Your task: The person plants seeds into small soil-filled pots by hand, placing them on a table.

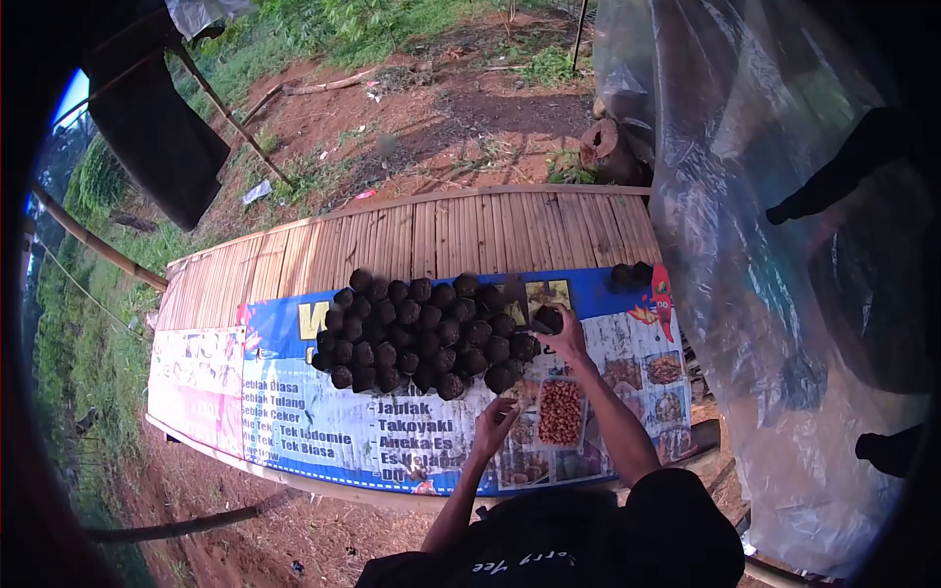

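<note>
Many dark round pots or balls of soil stand packed together on the printed banner. My right hand is closed around one dark pot at the right edge of the group. My left hand is held over the banner just below the group, its fingers partly curled and apart, with nothing visible in them. Between my forearms lies a clear container of reddish-brown seeds or nuts. Two more dark pots sit apart at the banner's upper right.
The banner covers the front of a bamboo-slat table. Clear plastic sheeting hangs along the right side. A cut log lies behind the table. Dark cloth hangs at the upper left, near bamboo poles.
</note>
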### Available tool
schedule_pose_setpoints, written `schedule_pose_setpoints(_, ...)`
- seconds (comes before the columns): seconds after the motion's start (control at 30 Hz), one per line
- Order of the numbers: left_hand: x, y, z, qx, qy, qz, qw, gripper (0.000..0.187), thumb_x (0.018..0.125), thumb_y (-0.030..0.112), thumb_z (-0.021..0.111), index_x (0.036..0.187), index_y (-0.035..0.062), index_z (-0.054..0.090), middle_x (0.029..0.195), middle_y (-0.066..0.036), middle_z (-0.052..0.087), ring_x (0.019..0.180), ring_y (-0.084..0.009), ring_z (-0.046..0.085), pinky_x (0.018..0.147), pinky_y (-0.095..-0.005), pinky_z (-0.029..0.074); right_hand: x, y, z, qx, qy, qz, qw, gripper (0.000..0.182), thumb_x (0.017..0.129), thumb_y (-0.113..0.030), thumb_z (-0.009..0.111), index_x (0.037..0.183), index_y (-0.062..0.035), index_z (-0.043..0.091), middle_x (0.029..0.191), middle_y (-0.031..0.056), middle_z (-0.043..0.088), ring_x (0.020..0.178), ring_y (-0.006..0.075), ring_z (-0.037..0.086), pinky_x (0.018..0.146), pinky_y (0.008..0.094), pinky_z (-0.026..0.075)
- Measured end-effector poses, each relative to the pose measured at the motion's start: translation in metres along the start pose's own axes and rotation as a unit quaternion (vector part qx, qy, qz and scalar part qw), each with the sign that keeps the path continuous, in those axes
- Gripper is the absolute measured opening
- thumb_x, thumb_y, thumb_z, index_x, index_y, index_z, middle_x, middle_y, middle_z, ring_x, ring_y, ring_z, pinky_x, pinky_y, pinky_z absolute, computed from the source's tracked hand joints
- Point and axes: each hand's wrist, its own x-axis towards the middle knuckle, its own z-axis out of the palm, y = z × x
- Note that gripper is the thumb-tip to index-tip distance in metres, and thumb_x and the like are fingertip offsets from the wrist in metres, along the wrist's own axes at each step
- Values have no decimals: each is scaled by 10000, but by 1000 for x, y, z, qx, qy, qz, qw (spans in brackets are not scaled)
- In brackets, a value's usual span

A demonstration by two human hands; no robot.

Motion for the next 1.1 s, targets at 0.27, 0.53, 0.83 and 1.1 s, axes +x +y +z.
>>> schedule_pose_setpoints(0.27,-29,16,0,9,-16,22,1000,687,795,164,778,1381,110,424,1178,-128,622,819,-164,668,725,-308,543,-132,-59,-29,-101,-144,-58,983,686,626,-321,843,1238,-211,554,1052,147,575,1018,347,583,892,456,466)
schedule_pose_setpoints(0.53,-63,-39,-17,84,44,33,995,617,707,25,753,1287,63,547,969,-137,700,723,-182,677,684,-324,544,-201,-59,46,-244,-109,-102,958,729,549,-435,849,1197,-214,599,1049,93,623,1023,305,552,848,484,384)
schedule_pose_setpoints(0.83,-59,-89,-40,211,74,135,965,591,689,79,766,1247,33,579,999,-153,652,706,-238,633,670,-365,526,-223,-48,83,-297,-63,-97,948,721,566,-518,822,1177,-203,603,1029,84,655,1095,306,506,864,494,352)
schedule_pose_setpoints(1.1,-68,-88,-46,201,36,106,973,551,712,109,752,1227,-3,590,1045,-169,669,749,-252,665,706,-367,536,-239,-47,77,-230,16,-11,973,385,808,-480,684,1019,-158,678,771,61,699,866,300,608,819,488,394)
